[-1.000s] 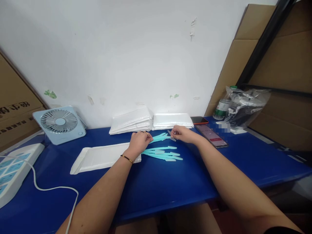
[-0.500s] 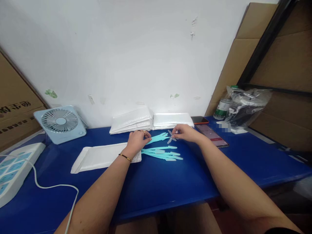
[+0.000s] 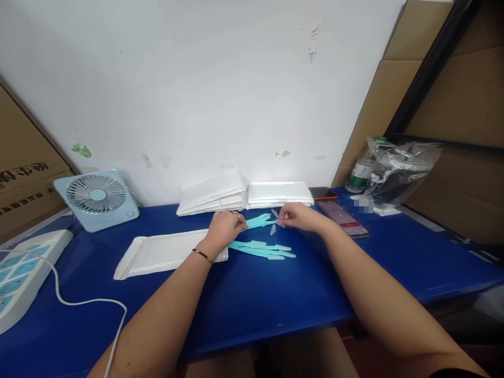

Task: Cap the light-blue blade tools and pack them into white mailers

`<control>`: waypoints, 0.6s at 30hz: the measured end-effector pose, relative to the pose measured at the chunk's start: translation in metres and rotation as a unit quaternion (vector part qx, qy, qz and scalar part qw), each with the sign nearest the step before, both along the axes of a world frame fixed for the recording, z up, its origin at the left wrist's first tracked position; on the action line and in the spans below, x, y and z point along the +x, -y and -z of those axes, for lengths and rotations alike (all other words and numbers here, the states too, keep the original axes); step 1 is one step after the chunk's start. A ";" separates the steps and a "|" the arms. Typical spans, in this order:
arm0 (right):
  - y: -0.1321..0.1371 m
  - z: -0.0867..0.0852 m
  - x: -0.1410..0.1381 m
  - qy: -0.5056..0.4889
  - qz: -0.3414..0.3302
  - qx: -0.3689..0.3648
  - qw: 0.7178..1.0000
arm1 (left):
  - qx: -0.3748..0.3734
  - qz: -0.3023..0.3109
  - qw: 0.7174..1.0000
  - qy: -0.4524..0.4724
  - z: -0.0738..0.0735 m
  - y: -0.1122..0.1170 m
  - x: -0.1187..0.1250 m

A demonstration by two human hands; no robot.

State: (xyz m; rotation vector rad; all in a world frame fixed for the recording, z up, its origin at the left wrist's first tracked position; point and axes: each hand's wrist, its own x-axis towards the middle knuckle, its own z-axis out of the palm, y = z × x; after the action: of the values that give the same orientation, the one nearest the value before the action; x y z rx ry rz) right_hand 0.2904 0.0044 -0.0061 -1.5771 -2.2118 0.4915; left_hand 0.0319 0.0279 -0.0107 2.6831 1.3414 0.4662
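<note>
Blue table (image 3: 291,294), handwork apparently part-way through.
A white padded envelope (image 3: 165,254) lies towards nine o'clock from the left hand (image 3: 224,229); at three, the right hand (image 3: 297,216) has thumb and fingers pinched together. The left clamps the upper teal sticks (image 3: 258,221); the lower teal sticks (image 3: 258,251), at four, wear pale tips (image 3: 276,258), seemingly left to do. The right's pinch holds a clear piece (image 3: 280,223); two loose pieces (image 3: 273,229) nearby look done.

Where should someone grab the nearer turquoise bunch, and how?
Probably pinch the nearer bunch by its slim handles, just right of the white packet, coming from the near side. The handles lie close together there, while the pale tips fan out rightward and the left hand sits beyond.
</note>
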 end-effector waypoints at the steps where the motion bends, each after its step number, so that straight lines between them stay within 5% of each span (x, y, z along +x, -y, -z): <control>1: -0.002 0.001 0.002 -0.004 0.023 0.016 1.000 | 0.007 -0.013 1.000 0.001 -0.001 -0.001 -0.001; 5: -0.004 0.002 0.006 -0.007 0.052 0.059 0.997 | -0.036 0.002 0.999 0.001 -0.008 0.003 -0.007; 11: 0.004 -0.003 -0.003 -0.030 0.010 0.050 0.998 | -0.218 0.085 0.971 -0.051 -0.013 0.007 -0.016; 18: 0.019 -0.007 -0.036 -0.091 -0.115 -0.062 0.987 | -0.172 0.044 0.982 0.071 -0.003 0.008 -0.002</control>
State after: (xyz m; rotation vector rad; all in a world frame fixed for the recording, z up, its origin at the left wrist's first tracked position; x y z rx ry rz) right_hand 0.2547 -0.0149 0.0009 -1.2793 -2.2683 0.8207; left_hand 0.0297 0.0196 -0.0077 2.3664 1.1409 0.3681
